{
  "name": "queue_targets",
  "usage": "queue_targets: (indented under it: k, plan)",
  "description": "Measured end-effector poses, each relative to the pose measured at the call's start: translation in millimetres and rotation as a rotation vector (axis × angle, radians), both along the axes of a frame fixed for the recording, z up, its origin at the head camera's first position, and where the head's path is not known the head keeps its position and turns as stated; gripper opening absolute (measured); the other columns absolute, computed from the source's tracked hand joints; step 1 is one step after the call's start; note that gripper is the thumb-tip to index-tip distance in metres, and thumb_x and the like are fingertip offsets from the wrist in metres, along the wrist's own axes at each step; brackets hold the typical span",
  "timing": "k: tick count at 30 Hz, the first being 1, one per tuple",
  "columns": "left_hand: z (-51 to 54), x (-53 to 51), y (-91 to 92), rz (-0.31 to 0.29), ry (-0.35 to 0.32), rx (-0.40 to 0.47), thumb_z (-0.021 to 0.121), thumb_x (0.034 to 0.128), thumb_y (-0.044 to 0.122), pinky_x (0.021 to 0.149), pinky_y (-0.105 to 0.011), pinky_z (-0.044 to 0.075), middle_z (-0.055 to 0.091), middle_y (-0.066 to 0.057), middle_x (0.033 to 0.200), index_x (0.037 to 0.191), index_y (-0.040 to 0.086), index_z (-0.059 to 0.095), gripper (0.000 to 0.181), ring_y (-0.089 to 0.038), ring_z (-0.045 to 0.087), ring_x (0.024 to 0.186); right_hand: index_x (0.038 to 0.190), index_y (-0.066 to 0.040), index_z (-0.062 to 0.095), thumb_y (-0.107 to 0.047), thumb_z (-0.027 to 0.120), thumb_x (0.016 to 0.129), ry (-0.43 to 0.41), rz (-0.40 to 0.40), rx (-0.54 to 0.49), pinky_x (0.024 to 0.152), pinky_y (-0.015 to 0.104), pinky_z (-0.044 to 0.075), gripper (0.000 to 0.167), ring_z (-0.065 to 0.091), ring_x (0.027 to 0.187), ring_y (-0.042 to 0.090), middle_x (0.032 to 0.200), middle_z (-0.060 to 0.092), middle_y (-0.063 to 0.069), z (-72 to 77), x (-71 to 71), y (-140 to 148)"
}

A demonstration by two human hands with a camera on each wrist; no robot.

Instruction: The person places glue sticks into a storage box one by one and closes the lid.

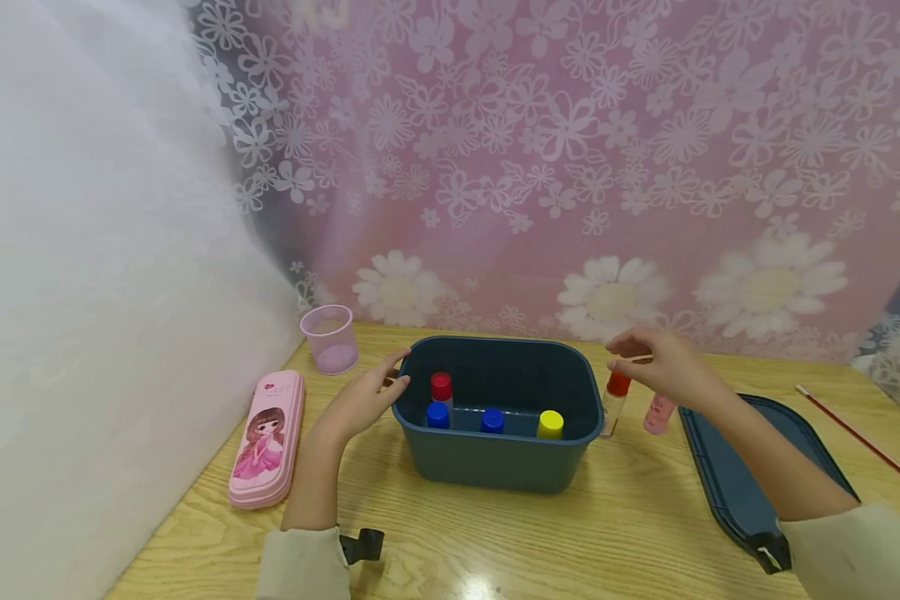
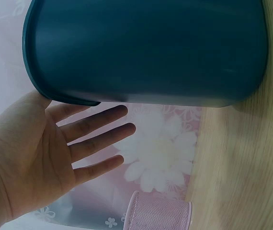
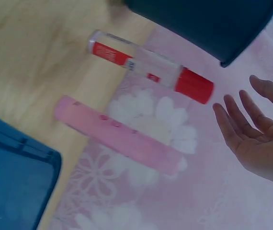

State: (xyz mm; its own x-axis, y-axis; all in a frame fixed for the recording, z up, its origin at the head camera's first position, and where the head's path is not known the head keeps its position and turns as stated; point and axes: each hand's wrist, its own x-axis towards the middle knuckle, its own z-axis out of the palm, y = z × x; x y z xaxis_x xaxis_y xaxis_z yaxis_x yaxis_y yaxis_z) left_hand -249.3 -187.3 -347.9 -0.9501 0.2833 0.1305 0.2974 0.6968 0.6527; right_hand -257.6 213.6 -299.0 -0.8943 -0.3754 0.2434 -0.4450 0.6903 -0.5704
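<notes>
A dark teal bin [image 1: 495, 462] stands on the table, holding a red-capped item [image 1: 441, 385], two blue-capped items [image 1: 492, 420] and a yellow-capped one [image 1: 551, 424]. The left hand [image 1: 362, 403] touches the bin's left rim with thumb and index finger; in the left wrist view the left hand [image 2: 45, 148] has its other fingers extended. Just above a red-capped clear bottle [image 1: 613, 405], right of the bin, is the right hand [image 1: 667, 365]. In the right wrist view the right hand [image 3: 263, 129] has loosely bent fingers, apart from the bottle's red cap [image 3: 194, 86], holding nothing.
Beside the bottle stands a pink cylinder [image 1: 658, 414]. A teal lid [image 1: 750, 467] lies at the right, with a thin red stick [image 1: 862, 440] beyond it. At the left are a pink pencil case [image 1: 267, 439] and a pink mesh cup [image 1: 332, 342]. A flowered curtain [image 1: 495, 167] hangs behind.
</notes>
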Motion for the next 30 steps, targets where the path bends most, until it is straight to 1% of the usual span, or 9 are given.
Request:
queue_targets:
  k: [5, 9, 13, 16, 19, 22, 26, 30]
  plan:
    - [0.3, -0.3, -0.6, 0.001, 0.005, -0.001, 0.045, 0.0971, 0.032, 0.090, -0.051, 0.040, 0.052, -0.013, 0.126, 0.144, 0.022, 0.031, 0.050, -0.027, 0.051, 0.112, 0.116, 0.006, 0.054, -0.012, 0.064, 0.087, 0.045, -0.063, -0.034, 0.080, 0.049, 0.047, 0.035, 0.051, 0.104, 0.043, 0.111, 0.056, 0.026, -21.8, 0.5, 4.3]
    - [0.8, -0.5, -0.7, 0.001, 0.012, -0.005, 0.045, 0.0971, 0.032, 0.090, -0.051, 0.040, 0.052, -0.013, 0.126, 0.144, 0.022, 0.031, 0.050, -0.027, 0.051, 0.111, 0.118, 0.007, 0.052, -0.009, 0.066, 0.085, 0.102, -0.120, -0.086, 0.075, 0.047, 0.050, 0.039, 0.056, 0.097, 0.043, 0.110, 0.056, 0.028, -40.8, 0.7, 4.3]
    - [1.0, -0.9, -0.7, 0.001, 0.018, -0.006, 0.045, 0.0971, 0.032, 0.090, -0.050, 0.040, 0.052, -0.013, 0.127, 0.144, 0.022, 0.031, 0.050, -0.027, 0.051, 0.112, 0.122, 0.007, 0.049, -0.012, 0.065, 0.086, 0.129, -0.161, -0.119, 0.073, 0.049, 0.050, 0.044, 0.057, 0.096, 0.044, 0.111, 0.056, 0.029, -57.5, 0.2, 5.0]
    - [0.8, -1.0, -0.5, 0.000, 0.013, -0.005, 0.045, 0.0972, 0.032, 0.090, -0.050, 0.040, 0.052, -0.012, 0.127, 0.144, 0.022, 0.032, 0.049, -0.027, 0.051, 0.112, 0.125, 0.006, 0.047, -0.017, 0.063, 0.088, 0.122, -0.191, -0.126, 0.074, 0.052, 0.049, 0.046, 0.056, 0.097, 0.045, 0.112, 0.055, 0.028, -66.8, 1.1, 5.9]
    - [0.8, -0.6, 0.0, 0.000, 0.009, -0.008, 0.045, 0.0972, 0.032, 0.090, -0.050, 0.041, 0.052, -0.013, 0.127, 0.144, 0.022, 0.032, 0.049, -0.027, 0.051, 0.112, 0.125, 0.005, 0.047, -0.019, 0.063, 0.089, 0.133, -0.206, -0.134, 0.073, 0.053, 0.048, 0.046, 0.056, 0.097, 0.045, 0.111, 0.056, 0.029, -72.3, 1.4, 5.9]
    - [0.6, 0.0, 0.2, 0.001, 0.015, -0.009, 0.045, 0.0972, 0.032, 0.089, -0.051, 0.041, 0.052, -0.013, 0.127, 0.144, 0.021, 0.031, 0.050, -0.028, 0.052, 0.111, 0.124, 0.004, 0.048, -0.019, 0.062, 0.089, 0.142, -0.211, -0.144, 0.073, 0.053, 0.048, 0.044, 0.056, 0.096, 0.045, 0.110, 0.056, 0.028, -74.2, 1.7, 5.1]
    - [-0.1, -0.4, 0.0, 0.005, 0.017, -0.013, 0.045, 0.0971, 0.032, 0.089, -0.051, 0.041, 0.052, -0.013, 0.127, 0.144, 0.022, 0.032, 0.049, -0.027, 0.052, 0.111, 0.124, 0.004, 0.049, -0.018, 0.062, 0.089, 0.146, -0.207, -0.152, 0.074, 0.053, 0.048, 0.043, 0.057, 0.096, 0.045, 0.110, 0.056, 0.028, -73.9, 2.6, 4.0]
    - [-0.3, -1.0, 0.1, 0.005, 0.013, -0.015, 0.045, 0.0972, 0.032, 0.089, -0.050, 0.041, 0.051, -0.013, 0.127, 0.143, 0.023, 0.032, 0.049, -0.027, 0.051, 0.112, 0.124, 0.004, 0.049, -0.019, 0.061, 0.090, 0.151, -0.207, -0.143, 0.074, 0.054, 0.048, 0.043, 0.056, 0.096, 0.045, 0.110, 0.056, 0.029, -70.1, 5.1, 4.0]
